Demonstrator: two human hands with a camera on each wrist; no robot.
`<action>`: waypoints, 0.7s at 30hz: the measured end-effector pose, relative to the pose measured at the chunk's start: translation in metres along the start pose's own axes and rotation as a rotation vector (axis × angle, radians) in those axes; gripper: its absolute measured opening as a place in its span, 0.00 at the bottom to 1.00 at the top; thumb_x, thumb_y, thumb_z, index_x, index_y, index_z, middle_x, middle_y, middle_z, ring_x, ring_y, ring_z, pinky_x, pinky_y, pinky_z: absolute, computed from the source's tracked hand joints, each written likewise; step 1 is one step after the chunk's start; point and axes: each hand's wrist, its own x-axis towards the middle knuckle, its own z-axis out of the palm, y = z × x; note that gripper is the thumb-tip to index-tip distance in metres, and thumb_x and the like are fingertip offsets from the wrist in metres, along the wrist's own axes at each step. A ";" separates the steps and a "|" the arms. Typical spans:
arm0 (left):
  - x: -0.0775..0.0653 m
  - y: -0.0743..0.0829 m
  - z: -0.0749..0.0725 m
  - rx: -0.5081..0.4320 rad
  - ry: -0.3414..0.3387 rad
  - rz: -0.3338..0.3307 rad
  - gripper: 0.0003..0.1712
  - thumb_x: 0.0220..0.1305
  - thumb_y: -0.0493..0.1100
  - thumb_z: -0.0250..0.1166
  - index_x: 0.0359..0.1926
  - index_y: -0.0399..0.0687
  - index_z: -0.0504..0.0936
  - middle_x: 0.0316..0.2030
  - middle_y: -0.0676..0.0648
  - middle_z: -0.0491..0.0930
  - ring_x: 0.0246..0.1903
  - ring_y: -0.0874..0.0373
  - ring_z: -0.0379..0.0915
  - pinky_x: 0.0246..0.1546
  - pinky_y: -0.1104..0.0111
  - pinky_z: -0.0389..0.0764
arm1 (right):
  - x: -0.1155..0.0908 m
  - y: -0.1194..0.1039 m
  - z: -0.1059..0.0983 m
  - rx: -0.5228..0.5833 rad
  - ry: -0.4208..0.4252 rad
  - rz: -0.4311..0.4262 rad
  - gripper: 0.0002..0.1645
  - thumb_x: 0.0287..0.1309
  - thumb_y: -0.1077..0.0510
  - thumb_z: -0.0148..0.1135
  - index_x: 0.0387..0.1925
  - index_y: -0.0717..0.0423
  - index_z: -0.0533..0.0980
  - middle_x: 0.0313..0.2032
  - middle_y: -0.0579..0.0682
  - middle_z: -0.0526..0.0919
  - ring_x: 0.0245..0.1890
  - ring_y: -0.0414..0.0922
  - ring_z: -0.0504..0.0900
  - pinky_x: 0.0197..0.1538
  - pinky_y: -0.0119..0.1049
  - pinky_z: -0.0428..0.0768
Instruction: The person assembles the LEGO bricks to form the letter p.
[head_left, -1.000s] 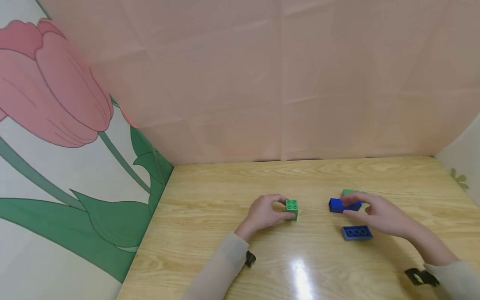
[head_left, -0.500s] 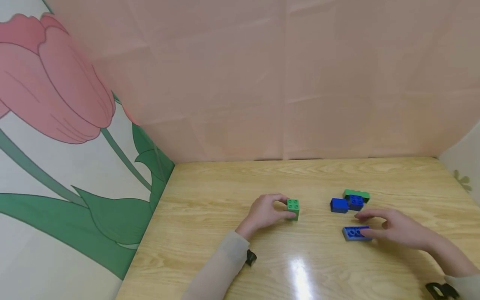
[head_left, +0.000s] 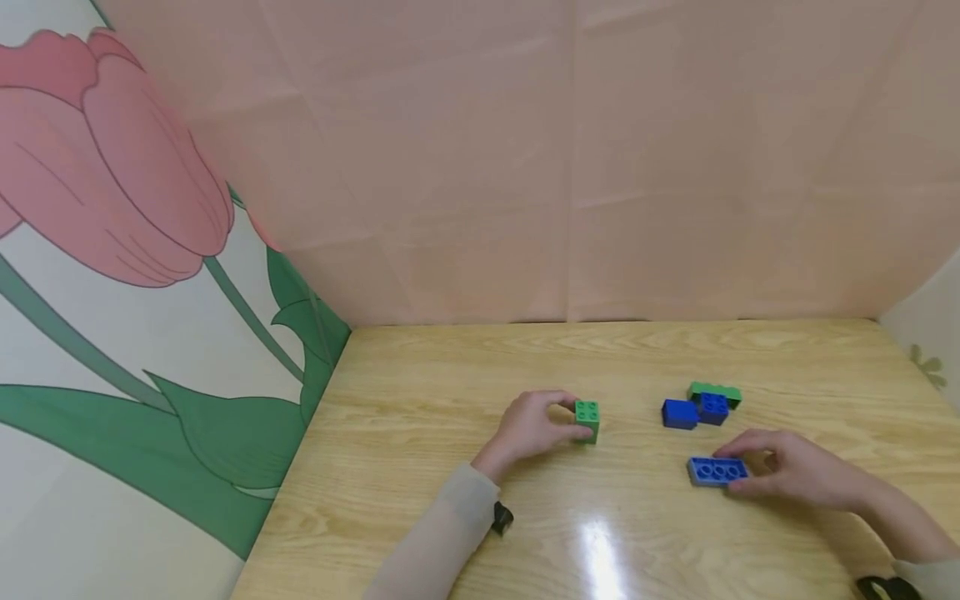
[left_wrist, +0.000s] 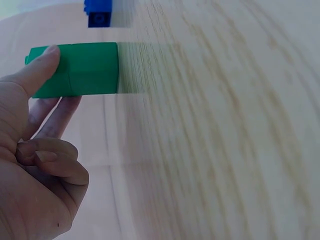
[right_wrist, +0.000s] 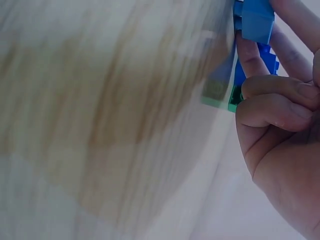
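My left hand [head_left: 528,425] pinches a green block stack [head_left: 587,421] between thumb and fingers, studs up on the table. A seam across the green stack [left_wrist: 75,70] shows in the left wrist view, its base at the wood. To the right, my right hand [head_left: 806,471] grips one end of a blue toy brick [head_left: 717,472], which lies upside down with its hollow underside facing up. In the right wrist view the fingers and thumb are around this blue brick [right_wrist: 257,22], its studs toward the table.
Behind the right hand sit a plain-topped blue block [head_left: 679,414], a studded blue brick [head_left: 712,408] beside it, and a long green brick [head_left: 715,392] at the back. A pink cloth [head_left: 465,167] hangs behind the wooden table [head_left: 435,367]; a tulip-print panel [head_left: 150,183] borders the left.
My right hand has moved from the plain-topped blue block toward the front, and now grips the upside-down blue brick. The left hand keeps holding the green stack in place.
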 end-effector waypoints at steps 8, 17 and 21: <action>0.001 -0.002 0.002 -0.003 0.001 -0.001 0.21 0.55 0.62 0.79 0.49 0.70 0.88 0.44 0.74 0.81 0.56 0.68 0.75 0.63 0.57 0.73 | 0.000 0.001 0.001 0.039 -0.017 0.062 0.18 0.62 0.49 0.75 0.53 0.41 0.84 0.51 0.38 0.85 0.51 0.28 0.76 0.47 0.29 0.76; 0.001 -0.002 0.002 -0.021 0.001 -0.007 0.20 0.55 0.62 0.80 0.48 0.71 0.88 0.44 0.74 0.81 0.56 0.68 0.75 0.62 0.57 0.73 | 0.002 -0.006 0.000 0.003 0.051 0.107 0.22 0.59 0.46 0.77 0.54 0.41 0.83 0.51 0.43 0.85 0.50 0.27 0.75 0.45 0.34 0.81; 0.001 -0.002 0.002 -0.020 -0.002 -0.009 0.20 0.55 0.62 0.79 0.48 0.71 0.87 0.44 0.74 0.81 0.56 0.68 0.75 0.62 0.57 0.73 | 0.004 -0.009 0.002 -0.018 0.162 0.066 0.22 0.55 0.49 0.80 0.51 0.42 0.83 0.48 0.42 0.85 0.40 0.29 0.75 0.35 0.34 0.79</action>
